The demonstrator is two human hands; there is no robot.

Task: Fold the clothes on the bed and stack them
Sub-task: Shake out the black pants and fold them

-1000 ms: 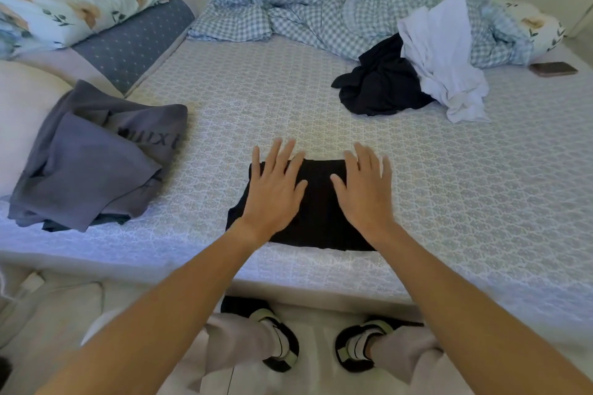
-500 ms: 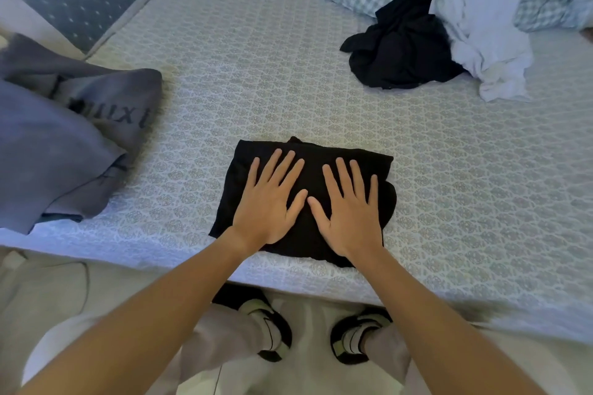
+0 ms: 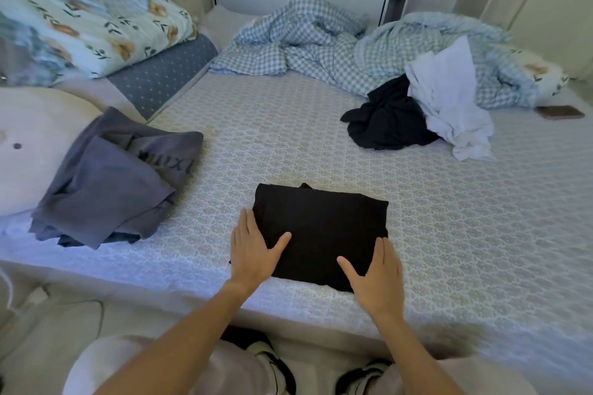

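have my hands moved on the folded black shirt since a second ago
Yes. Both lay flat on top of the folded black shirt; now the left hand is at its left edge and the right hand at its right near corner, thumbs on top.

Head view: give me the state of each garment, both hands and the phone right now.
Black garment: folded, flat near the bed edge.
Left hand: open, at its left edge.
Right hand: open, at its right corner.
Grey garment: loosely folded.
Dark garment: crumpled.
White garment: crumpled.
Phone: lying flat.
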